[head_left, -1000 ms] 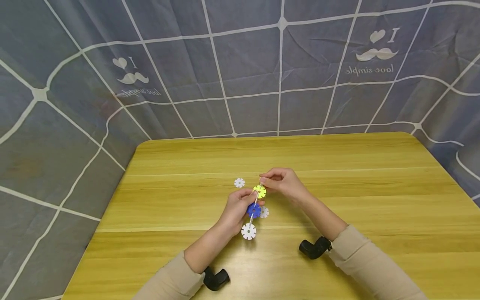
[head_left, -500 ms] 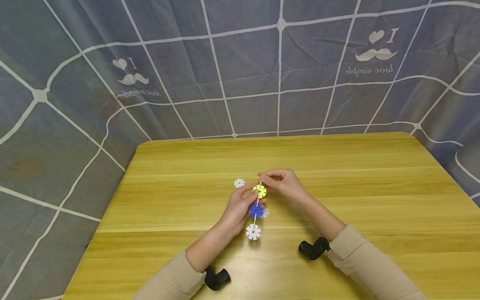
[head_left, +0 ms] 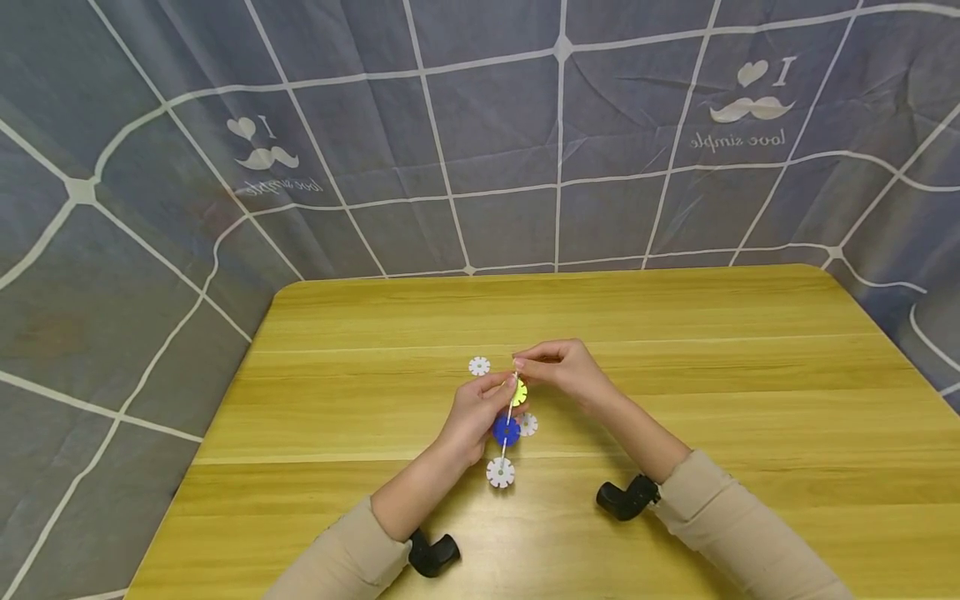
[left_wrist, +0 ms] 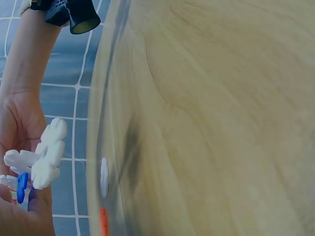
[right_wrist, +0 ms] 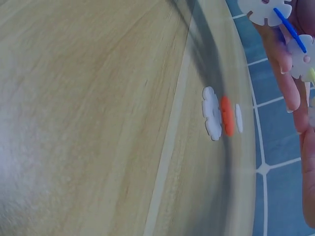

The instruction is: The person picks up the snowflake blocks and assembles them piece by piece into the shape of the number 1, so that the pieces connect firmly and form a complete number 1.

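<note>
A chain of notched plastic building discs hangs between both hands in the head view. From its lower end run a white disc, a blue disc and a partly covered yellow disc, with white discs seen edge-on between them. My left hand holds the chain near the yellow disc, thumb in front. At the upper end my right hand pinches a white disc standing edge-on, mostly hidden by the fingertips. The left wrist view shows the chain's white end disc beside the left palm.
On the wooden table lie a loose white disc behind the hands and another white disc beneath them. An orange disc lies between white ones in the right wrist view. A grey checked cloth surrounds the table.
The chain's lower end has swung right, then back left and slightly nearer. My left thumb covers more of the yellow disc. The right fingertips have shifted slightly left and lower.
</note>
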`<act>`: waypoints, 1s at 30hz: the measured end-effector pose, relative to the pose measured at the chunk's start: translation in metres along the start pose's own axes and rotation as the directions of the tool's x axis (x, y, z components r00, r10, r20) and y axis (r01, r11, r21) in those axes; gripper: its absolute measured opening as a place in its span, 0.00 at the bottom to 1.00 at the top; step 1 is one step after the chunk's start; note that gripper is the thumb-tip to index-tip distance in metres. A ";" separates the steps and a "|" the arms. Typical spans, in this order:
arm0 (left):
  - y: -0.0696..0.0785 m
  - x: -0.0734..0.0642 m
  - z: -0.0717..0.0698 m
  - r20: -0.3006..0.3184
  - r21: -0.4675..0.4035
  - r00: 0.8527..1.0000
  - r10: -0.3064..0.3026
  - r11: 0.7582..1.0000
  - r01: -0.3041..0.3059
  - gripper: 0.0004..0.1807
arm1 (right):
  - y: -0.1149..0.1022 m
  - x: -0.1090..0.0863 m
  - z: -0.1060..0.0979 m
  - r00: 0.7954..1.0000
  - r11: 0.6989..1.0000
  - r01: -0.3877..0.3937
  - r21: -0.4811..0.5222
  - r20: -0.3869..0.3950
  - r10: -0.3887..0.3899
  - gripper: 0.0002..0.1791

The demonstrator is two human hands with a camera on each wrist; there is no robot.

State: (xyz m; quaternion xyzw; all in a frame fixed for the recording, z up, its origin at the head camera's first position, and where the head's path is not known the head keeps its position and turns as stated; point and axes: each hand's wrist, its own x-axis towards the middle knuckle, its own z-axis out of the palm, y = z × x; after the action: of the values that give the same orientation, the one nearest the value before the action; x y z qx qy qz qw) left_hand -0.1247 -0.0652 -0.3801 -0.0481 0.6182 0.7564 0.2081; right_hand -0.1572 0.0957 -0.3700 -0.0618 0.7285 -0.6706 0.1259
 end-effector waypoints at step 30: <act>0.004 -0.001 -0.010 -0.058 0.027 0.998 -0.022 0.999 0.023 0.25 | 0.021 -0.002 -0.005 0.993 0.989 -0.099 -0.106 0.055 0.105 0.20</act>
State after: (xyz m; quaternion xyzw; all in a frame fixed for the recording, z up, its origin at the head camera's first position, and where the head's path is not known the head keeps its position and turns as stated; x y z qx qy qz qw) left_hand -0.1268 -0.0758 -0.3786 -0.0739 0.6337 0.7438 0.1994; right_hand -0.1547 0.1031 -0.3901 -0.0511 0.7601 -0.6226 0.1788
